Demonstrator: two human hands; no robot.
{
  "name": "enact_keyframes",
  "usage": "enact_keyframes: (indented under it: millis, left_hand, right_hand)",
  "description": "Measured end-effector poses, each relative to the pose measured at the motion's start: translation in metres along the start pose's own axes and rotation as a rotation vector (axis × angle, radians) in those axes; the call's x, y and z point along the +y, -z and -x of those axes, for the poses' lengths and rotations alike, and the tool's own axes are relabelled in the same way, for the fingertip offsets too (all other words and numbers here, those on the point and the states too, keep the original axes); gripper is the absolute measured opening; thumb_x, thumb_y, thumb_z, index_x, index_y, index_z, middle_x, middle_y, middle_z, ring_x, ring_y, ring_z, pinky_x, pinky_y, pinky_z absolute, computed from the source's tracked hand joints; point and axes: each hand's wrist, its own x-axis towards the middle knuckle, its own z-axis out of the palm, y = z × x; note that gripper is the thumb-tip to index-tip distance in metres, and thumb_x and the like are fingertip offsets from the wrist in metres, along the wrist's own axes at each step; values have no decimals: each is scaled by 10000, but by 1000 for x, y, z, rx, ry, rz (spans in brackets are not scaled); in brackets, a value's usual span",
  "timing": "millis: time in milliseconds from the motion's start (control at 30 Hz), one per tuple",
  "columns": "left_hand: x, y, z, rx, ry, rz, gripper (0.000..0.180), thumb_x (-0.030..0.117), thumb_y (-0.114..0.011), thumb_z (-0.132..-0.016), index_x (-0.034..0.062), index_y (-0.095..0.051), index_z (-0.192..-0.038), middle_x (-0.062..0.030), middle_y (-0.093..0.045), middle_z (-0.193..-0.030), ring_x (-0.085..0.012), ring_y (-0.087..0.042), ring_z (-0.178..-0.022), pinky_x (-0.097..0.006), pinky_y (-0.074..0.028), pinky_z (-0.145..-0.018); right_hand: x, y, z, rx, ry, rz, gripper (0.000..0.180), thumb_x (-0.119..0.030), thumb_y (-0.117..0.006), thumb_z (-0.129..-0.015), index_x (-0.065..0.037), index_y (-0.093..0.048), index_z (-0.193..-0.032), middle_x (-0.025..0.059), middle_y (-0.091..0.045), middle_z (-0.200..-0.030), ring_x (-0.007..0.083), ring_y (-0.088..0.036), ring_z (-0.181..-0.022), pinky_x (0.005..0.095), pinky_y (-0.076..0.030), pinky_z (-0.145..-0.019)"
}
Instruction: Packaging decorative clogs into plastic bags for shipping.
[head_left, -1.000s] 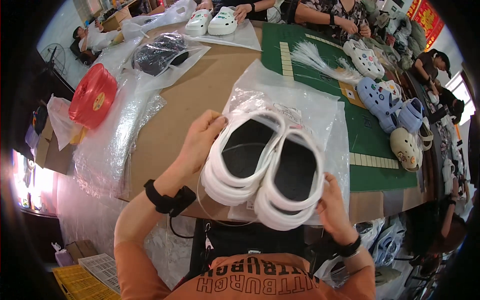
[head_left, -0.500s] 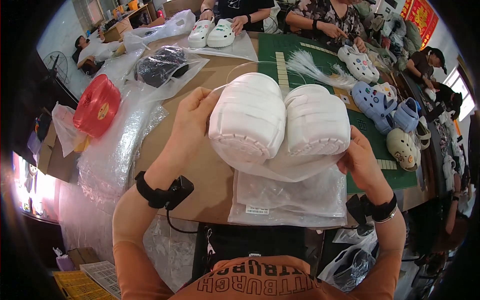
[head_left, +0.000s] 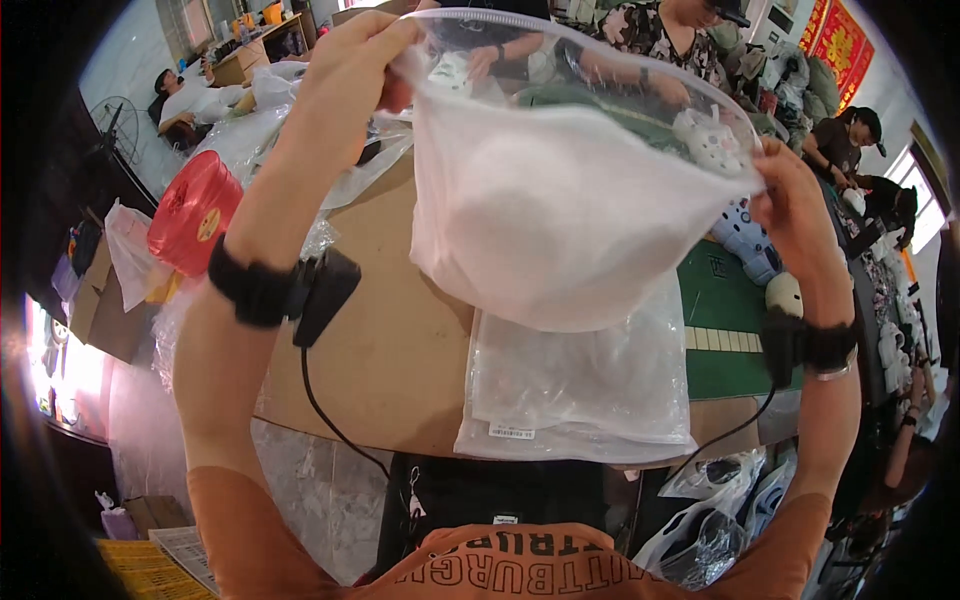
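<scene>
A frosted plastic zip bag [head_left: 560,220] hangs raised above the table, its clear top band stretched wide. The pale, rounded shapes of the white clogs show dimly through its wall. My left hand [head_left: 365,60] is closed on the bag's upper left corner. At the upper right corner, my right hand [head_left: 790,205] pinches the other end of the rim, lower than the left. Beneath the bag, a stack of flat frosted plastic bags [head_left: 560,400] lies at the table's near edge. Black bands with small boxes and cables sit on both my wrists.
A blue clog [head_left: 745,240] and a beige clog [head_left: 784,295] lie by my right hand on the green mat [head_left: 735,365]. A red spool [head_left: 195,212] stands to the left of the brown table [head_left: 380,370]. Across the table, two people work near white clogs [head_left: 450,72].
Both hands have risen and spread apart, lifting the bag's rim up around the clogs. The clogs' bare tops, visible before, are now behind the frosted plastic.
</scene>
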Motion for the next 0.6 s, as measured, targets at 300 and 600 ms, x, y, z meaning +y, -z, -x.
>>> enact_keyframes:
  millis: [300,600]
  left_hand:
    - [-21,-12,-10,21,-121,-2,236,113,-552,-831,16,-545,-1046,-61,-598,-806,-103,-575,-681,-228,-465,-647]
    - [-127,22,161,-117,424,-189,130,-20,-487,-759,5,-549,-871,-1,-504,-615,-53,-458,-493,-207,-367,-451]
  right_hand:
    - [8,-1,-4,173,122,223,234,-114,-568,-808,-21,-524,-1018,50,-589,-868,124,-577,-757,236,-464,-661]
    - [162,-55,160,-185,-495,195,157,-34,-479,-826,-16,-481,-982,55,-539,-879,108,-555,-673,241,-462,-632]
